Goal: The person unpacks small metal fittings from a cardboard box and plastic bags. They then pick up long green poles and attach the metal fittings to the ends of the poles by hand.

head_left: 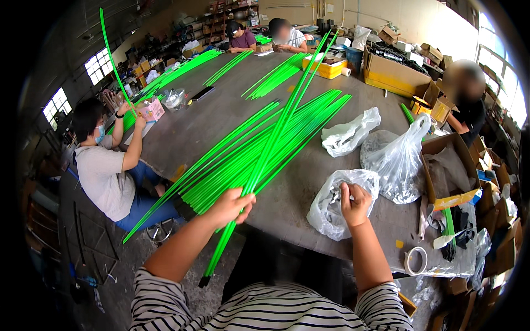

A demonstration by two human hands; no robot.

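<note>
My left hand is closed around a few long bright green rods. They slant from a dark-tipped lower end in front of the table edge up to the far side, crossing above a big pile of similar rods on the table. My right hand is closed, thumb against curled fingers, just over the near side of an opened clear plastic bag. Small greyish pieces lie inside that bag. Whatever the right fingers pinch, if anything, is too small or hidden to make out.
Beyond the bag are a crumpled plastic bag and a fuller knotted one. A cardboard box and a tape roll sit on the right. A seated person handles green rods at left; other people sit around the table.
</note>
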